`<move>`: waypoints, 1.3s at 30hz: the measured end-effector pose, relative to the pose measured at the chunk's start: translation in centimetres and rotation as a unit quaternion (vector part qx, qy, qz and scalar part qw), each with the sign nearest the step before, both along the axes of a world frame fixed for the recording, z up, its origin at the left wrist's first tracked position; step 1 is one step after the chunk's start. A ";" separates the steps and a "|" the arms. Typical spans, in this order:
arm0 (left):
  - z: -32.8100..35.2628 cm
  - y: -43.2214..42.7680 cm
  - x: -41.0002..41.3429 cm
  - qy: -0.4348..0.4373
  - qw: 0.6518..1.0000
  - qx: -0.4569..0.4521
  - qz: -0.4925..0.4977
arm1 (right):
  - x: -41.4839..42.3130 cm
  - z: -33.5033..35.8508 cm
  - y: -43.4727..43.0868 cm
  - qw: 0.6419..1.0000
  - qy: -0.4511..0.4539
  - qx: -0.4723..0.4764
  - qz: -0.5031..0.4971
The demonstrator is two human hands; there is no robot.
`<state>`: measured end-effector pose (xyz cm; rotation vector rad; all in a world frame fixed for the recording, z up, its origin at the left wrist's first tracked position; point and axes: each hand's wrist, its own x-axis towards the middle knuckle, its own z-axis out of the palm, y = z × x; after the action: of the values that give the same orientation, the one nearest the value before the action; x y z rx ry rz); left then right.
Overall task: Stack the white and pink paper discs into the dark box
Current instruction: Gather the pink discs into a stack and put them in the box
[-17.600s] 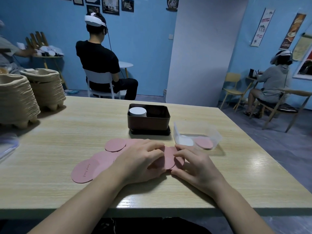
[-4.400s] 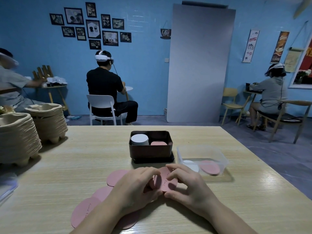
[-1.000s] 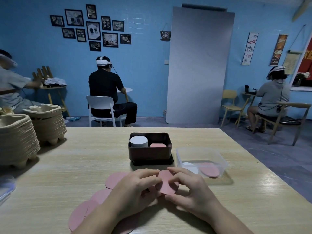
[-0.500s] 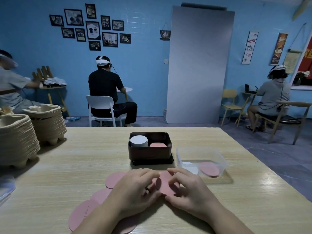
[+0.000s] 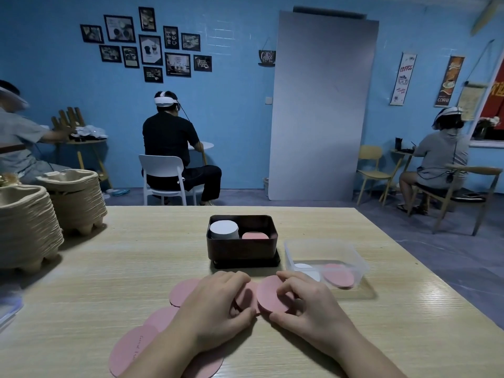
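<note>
The dark box (image 5: pixel 242 249) stands mid-table with a white disc stack (image 5: pixel 224 229) at its left and a lower pink disc stack (image 5: pixel 255 235) at its right. Several pink discs (image 5: pixel 161 319) lie spread on the table in front of me. My right hand (image 5: pixel 308 304) pinches a pink disc (image 5: pixel 272 294) at its right rim, tilted up off the table. My left hand (image 5: pixel 215 306) rests fingers-down on another pink disc (image 5: pixel 246 296) beside it, covering most of it.
A clear plastic tub (image 5: pixel 326 261) with a white and a pink disc stands right of the dark box. Stacks of pulp trays (image 5: pixel 24 227) fill the table's left edge. Other people sit at the back of the room.
Both hands have stayed over the pink discs; my right hand has drawn one disc slightly right and lower, parting it from the disc under my left fingers.
</note>
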<state>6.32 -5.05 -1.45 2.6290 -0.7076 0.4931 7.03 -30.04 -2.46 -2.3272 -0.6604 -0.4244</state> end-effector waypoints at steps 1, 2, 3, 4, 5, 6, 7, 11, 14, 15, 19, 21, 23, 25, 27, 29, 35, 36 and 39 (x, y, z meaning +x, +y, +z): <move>0.0 0.0 0.0 -0.009 1.000 -0.007 0.010 | 0.0 0.0 0.0 1.000 0.001 0.003 -0.001; 0.0 0.1 0.0 -0.021 0.999 -0.015 0.025 | 0.0 -0.1 0.0 1.000 0.002 0.005 -0.001; -0.1 0.2 0.2 -0.034 0.998 -0.026 0.043 | 0.0 -0.1 0.0 1.000 0.004 0.006 -0.001; -0.2 0.2 0.4 -0.047 0.996 -0.039 0.060 | 0.0 -0.1 0.0 1.000 0.005 0.005 -0.002; -0.3 0.3 0.5 -0.057 0.994 -0.054 0.075 | 0.0 -0.1 0.0 1.000 0.006 0.003 -0.003; -0.4 0.4 0.6 -0.064 0.992 -0.069 0.082 | 0.0 -0.1 0.1 1.000 0.008 0.001 -0.002; -0.5 0.4 0.6 -0.070 0.991 -0.082 0.083 | 0.0 -0.1 0.1 1.000 0.011 -0.001 0.001; -0.7 0.1 0.5 -0.083 0.992 -0.090 0.019 | 0.0 -0.1 0.2 0.999 0.032 0.017 0.017; -0.7 -0.1 0.5 -0.091 0.993 -0.045 -0.053 | -0.1 0.1 0.3 0.999 0.031 0.032 0.030; -0.7 -0.1 0.5 -0.101 0.992 -0.028 -0.069 | -0.1 0.1 0.4 0.999 0.023 0.024 0.039; -0.3 -0.3 0.2 -0.134 0.986 0.006 -0.094 | -0.3 0.4 0.4 0.998 -0.018 -0.043 0.051; -0.3 -0.2 0.2 -0.136 0.986 0.006 -0.095 | -0.4 0.5 0.4 0.998 -0.023 -0.042 0.050; -0.5 -0.1 0.2 -0.130 0.987 0.000 -0.093 | -0.4 0.6 0.3 0.998 -0.031 -0.023 0.054; -0.5 0.0 0.1 -0.122 0.988 -0.010 -0.090 | -0.4 0.6 0.2 0.998 -0.034 0.003 0.055; -0.4 0.1 0.0 -0.124 0.988 -0.018 -0.089 | -0.5 0.6 0.1 0.998 -0.037 0.022 0.050; -0.4 0.0 -0.1 -0.131 0.987 -0.026 -0.089 | -0.4 0.6 0.1 0.998 -0.037 0.031 0.050; -0.4 0.0 0.0 -0.141 0.985 -0.030 -0.099 | -0.4 0.6 0.2 0.997 -0.030 0.039 0.063; -0.4 -0.1 0.0 -0.141 0.984 -0.032 -0.100 | -0.4 0.6 0.2 0.997 -0.027 0.041 0.065; -0.3 -0.1 -0.1 -0.139 0.984 -0.036 -0.105 | -0.4 0.6 0.3 0.996 -0.027 0.041 0.069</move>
<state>6.26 -5.12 -1.76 2.4071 -1.0197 0.8161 6.64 -29.76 -1.83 -2.1835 -0.8084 -0.4444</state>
